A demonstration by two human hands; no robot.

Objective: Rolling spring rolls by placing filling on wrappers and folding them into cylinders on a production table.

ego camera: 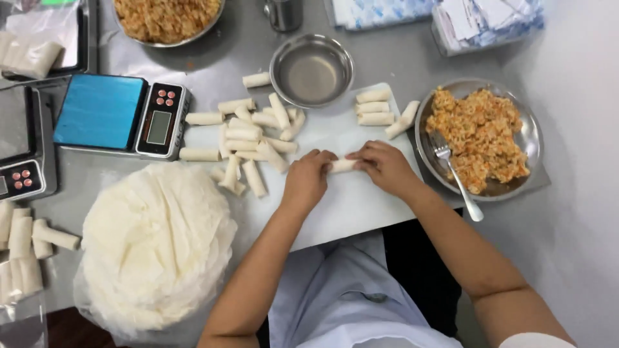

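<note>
A pale, thin spring roll (342, 165) lies crosswise on the white cutting board (348, 206). My left hand (307, 177) grips its left end and my right hand (385, 166) grips its right end, fingers curled over it. A loose pile of several finished rolls (248, 135) lies on the board's left part, and three more rolls (374, 107) are lined up at its far edge. To the right stands a metal plate of orange filling (480, 132) with a fork (455, 174) resting in it.
A stack of round white wrappers (158, 241) sits at the near left. Behind it is a blue-topped kitchen scale (122, 115). An empty metal bowl (311, 69) and a large bowl of filling (167, 19) stand farther back. More rolls (22, 248) lie at the left edge.
</note>
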